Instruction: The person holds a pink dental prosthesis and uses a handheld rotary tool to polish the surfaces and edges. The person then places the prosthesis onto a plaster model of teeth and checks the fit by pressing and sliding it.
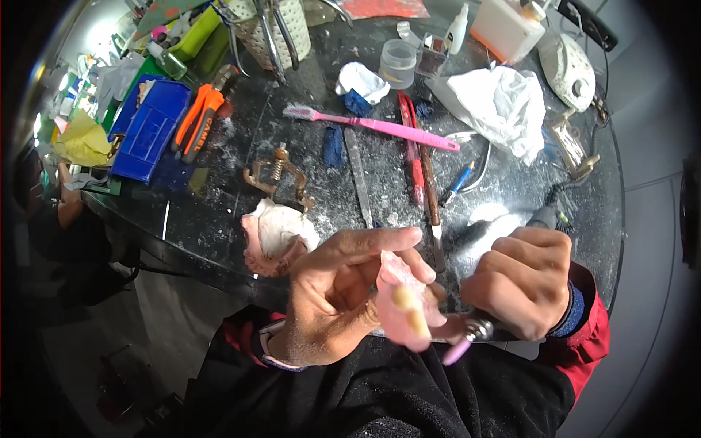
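My left hand (328, 299) holds a pink acrylic dental plate (405, 292) with pale yellowish teeth, between its thumb and fingers. My right hand (518, 281) is closed around a dark rotary handpiece (544, 219); its metal tip with a lilac bit (460, 347) points down-left, just right of and below the plate. A plaster dental cast with pink wax (281, 237) rests on the bench left of my left hand, below a brass articulator (281, 179).
The dark, dusty bench (204, 219) holds orange-handled pliers (201, 117), blue trays (150, 131), a pink toothbrush (394, 130), a red tool (412, 168), a metal spatula (358, 175), a white plastic bag (489, 109), cups (398, 66) and a white machine (566, 69).
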Motion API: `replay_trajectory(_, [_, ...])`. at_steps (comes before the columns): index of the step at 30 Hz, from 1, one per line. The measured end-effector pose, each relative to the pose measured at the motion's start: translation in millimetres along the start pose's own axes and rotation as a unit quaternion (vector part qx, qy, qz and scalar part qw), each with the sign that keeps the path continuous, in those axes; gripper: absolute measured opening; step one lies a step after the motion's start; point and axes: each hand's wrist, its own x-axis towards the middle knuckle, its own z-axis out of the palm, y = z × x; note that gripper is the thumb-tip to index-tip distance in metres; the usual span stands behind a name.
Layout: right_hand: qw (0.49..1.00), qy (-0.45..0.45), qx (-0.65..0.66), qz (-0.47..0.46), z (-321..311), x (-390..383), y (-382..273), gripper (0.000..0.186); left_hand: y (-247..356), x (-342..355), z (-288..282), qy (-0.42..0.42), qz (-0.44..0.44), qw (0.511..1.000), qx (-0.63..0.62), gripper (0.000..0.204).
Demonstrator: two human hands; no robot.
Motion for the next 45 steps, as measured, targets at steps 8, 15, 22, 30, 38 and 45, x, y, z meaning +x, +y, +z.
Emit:
replay_trajectory(8, [0.997, 0.071, -0.025, 0.028, -1, 1, -17, 0.041, -10, -3, 1, 0.037, 0.049, 0.998, -0.023, 0.032])
replay_trajectory(15, [0.998, 0.038, 0.0, 0.047, 2, 0, -18, 0.033, -12, -2, 3, 0.07, 0.06, 0.994, 0.057, 0.025])
replay_trajectory(22, [0.993, 0.077, 0.012, 0.084, -7, 5, -17, 0.035, 7, -9, -7, 0.068, -0.041, 0.995, 0.061, 0.026])
replay_trajectory(30, [0.994, 0.06, 0.02, 0.094, -4, 4, -13, 0.038, 18, -13, -6, 0.037, -0.129, 0.989, -0.056, 0.024])
replay_trajectory(38, [0.995, 0.052, 0.016, 0.088, -4, 0, -9, 0.052, 11, -12, -7, 0.013, -0.144, 0.973, -0.179, 0.021])
replay_trajectory(45, [0.996, 0.087, 0.024, 0.028, -2, 1, -25, 0.052, 9, -15, 4, 0.112, 0.022, 0.992, 0.061, 0.038])
